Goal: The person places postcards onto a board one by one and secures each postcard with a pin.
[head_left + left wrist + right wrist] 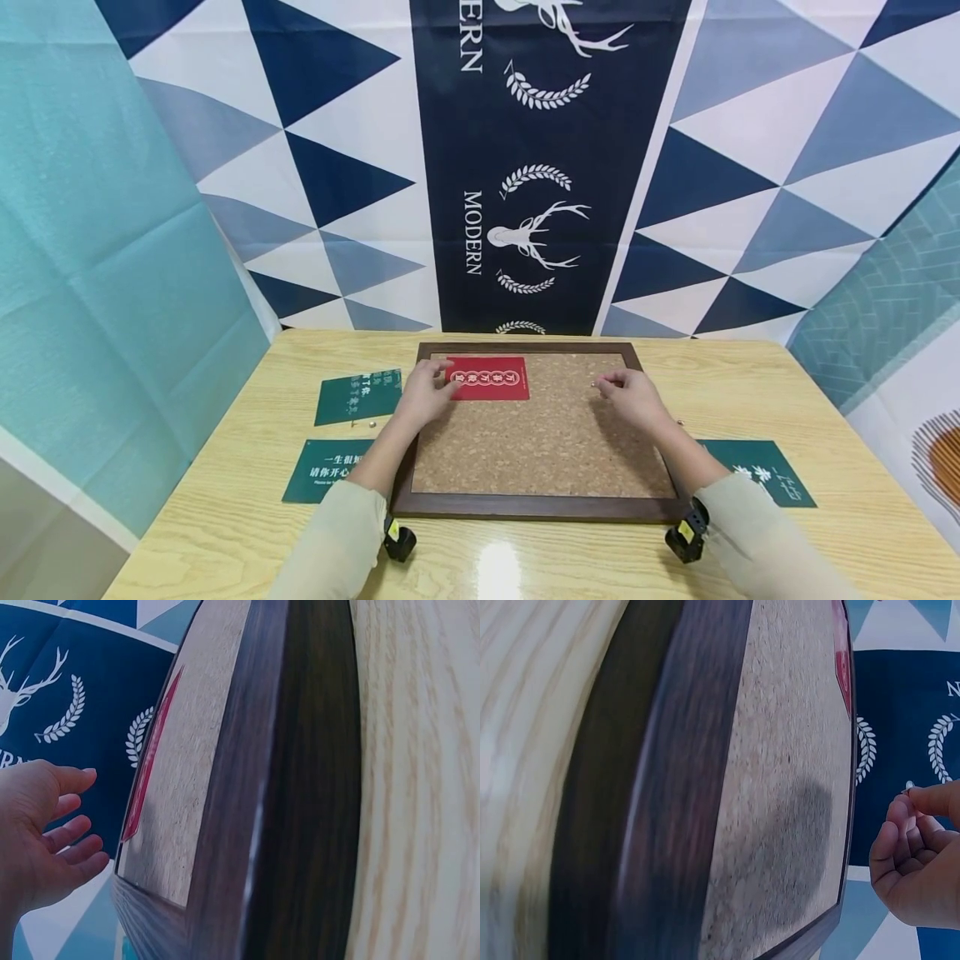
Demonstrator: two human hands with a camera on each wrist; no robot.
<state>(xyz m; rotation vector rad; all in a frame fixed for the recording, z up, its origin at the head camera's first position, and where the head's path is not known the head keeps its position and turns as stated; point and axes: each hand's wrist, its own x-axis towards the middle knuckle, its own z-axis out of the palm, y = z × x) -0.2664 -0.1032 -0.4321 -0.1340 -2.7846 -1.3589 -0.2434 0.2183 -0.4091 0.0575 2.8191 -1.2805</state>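
A red card (489, 379) with pale lettering lies on the cork board (540, 450), towards its upper left. My left hand (429, 390) hovers at the card's left edge, thumb and fingers spread apart. In the left wrist view that hand (49, 829) shows loosely bent fingers with nothing between them. Over the right part of the board, my right hand (630, 396) pinches a small shiny pushpin (909, 785) between thumb and forefinger. Its other fingers curl in towards the palm, and its shadow falls on the cork.
A dark wooden frame (525, 506) surrounds the cork. Green cards (352, 398) with white writing lie left of the board, and another green card (772, 479) lies right. Small metallic pins (372, 424) rest on the wooden table (247, 467). Patterned cloth (360, 167) hangs behind.
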